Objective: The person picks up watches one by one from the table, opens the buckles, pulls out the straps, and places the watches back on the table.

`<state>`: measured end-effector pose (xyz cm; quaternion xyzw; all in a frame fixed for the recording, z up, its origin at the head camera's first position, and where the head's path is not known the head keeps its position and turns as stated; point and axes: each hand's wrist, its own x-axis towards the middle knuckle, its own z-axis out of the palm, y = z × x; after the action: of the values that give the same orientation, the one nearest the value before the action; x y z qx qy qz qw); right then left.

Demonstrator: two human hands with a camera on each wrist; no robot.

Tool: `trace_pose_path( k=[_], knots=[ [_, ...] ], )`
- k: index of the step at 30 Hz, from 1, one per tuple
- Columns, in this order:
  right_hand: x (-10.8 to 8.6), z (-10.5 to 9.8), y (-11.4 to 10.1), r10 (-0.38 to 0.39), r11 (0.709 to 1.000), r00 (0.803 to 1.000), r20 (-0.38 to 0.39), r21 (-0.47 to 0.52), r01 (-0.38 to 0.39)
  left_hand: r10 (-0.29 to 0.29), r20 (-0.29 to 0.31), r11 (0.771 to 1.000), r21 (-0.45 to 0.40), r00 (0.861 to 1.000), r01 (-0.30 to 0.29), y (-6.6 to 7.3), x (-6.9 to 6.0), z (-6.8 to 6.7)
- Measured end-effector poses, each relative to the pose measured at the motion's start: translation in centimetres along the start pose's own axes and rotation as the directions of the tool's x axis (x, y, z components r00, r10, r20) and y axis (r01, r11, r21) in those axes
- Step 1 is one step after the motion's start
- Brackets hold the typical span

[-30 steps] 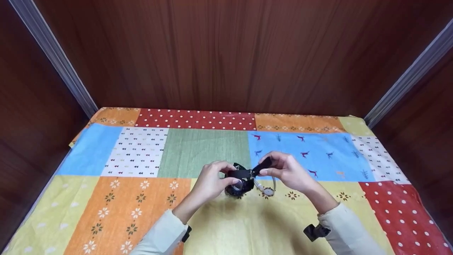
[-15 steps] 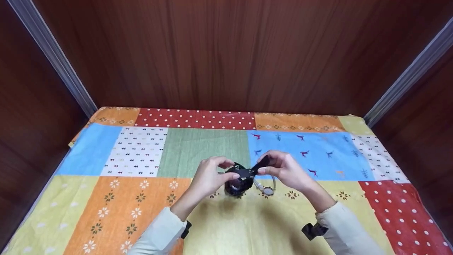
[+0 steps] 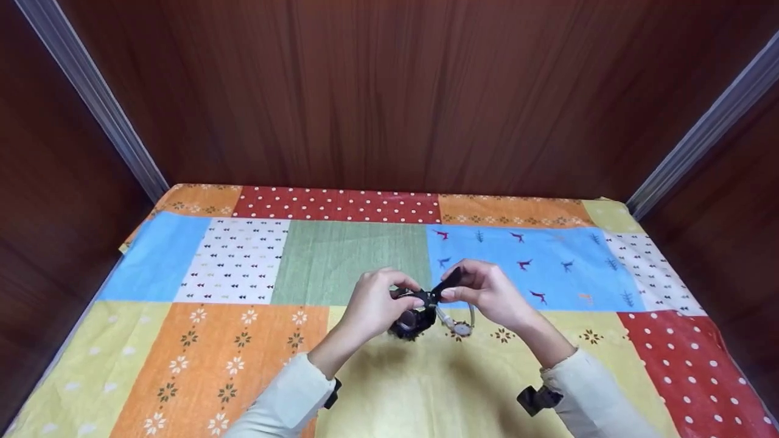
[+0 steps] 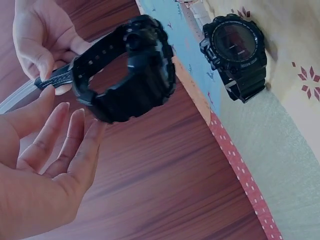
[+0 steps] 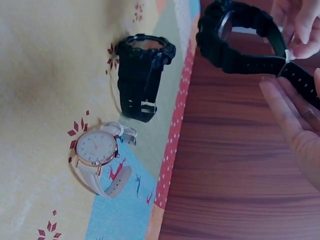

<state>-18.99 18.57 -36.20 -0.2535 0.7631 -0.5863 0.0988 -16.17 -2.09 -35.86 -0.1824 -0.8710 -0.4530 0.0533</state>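
Observation:
Both hands hold a black wristwatch (image 4: 130, 102) above the cloth, its strap bent into a loop. Near the buckle (image 5: 287, 56), my left hand (image 3: 377, 304) pinches the strap. My right hand (image 3: 490, 292) grips the strap's free tail (image 3: 449, 282) between thumb and fingers. In the right wrist view that tail, with its row of holes, passes through the buckle. Below the hands lies a second black wristwatch (image 5: 139, 82), partly covered in the head view. Beside it on the cloth rests a wristwatch with a pale strap and round white dial (image 5: 97, 147), its strap unfastened.
A patchwork-patterned cloth (image 3: 365, 261) covers the table. Brown wood-grain panels (image 3: 389, 91) stand behind it and at both sides, with grey metal strips (image 3: 91, 91) at the corners. A black wrist mount (image 3: 538, 399) sits at the right sleeve.
My left hand has shifted a little to the right, its thumb now closer to the buckle. The right hand still grips the tail, almost unmoved. Both watches on the cloth stay put.

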Motion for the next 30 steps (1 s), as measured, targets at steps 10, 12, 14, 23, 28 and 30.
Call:
trace_pose_path(
  k=[10, 12, 14, 23, 28, 30],
  knots=[
    [-0.24, 0.06, -0.21, 0.032, 0.995, 0.999, -0.012, 0.093, -0.030, -0.009, 0.044, 1.000, -0.014, 0.999, 0.010, 0.32, 0.27, 0.33],
    [-0.27, 0.03, -0.13, 0.026, 0.993, 1.000, -0.007, 0.117, -0.025, -0.009, 0.064, 1.000, -0.016, 0.998, 0.010, 0.48, 0.35, 0.29],
    [-0.28, 0.04, -0.08, 0.017, 0.992, 1.000, -0.005, 0.122, -0.017, -0.005, 0.088, 1.000, -0.015, 0.996, 0.007, 0.57, 0.44, 0.28],
    [-0.25, 0.16, -0.03, 0.024, 0.994, 0.999, -0.021, 0.109, -0.022, 0.002, 0.162, 1.000, -0.008, 0.987, -0.001, 0.59, 0.49, 0.31],
    [-0.16, 0.32, -0.07, 0.019, 0.996, 0.999, -0.041, 0.084, -0.015, 0.009, 0.172, 1.000, -0.013, 0.985, -0.007, 0.48, 0.49, 0.39],
    [-0.14, 0.39, -0.07, 0.016, 0.997, 0.999, -0.045, 0.077, -0.013, 0.009, 0.178, 1.000, -0.020, 0.984, -0.005, 0.40, 0.48, 0.43]
  ],
)
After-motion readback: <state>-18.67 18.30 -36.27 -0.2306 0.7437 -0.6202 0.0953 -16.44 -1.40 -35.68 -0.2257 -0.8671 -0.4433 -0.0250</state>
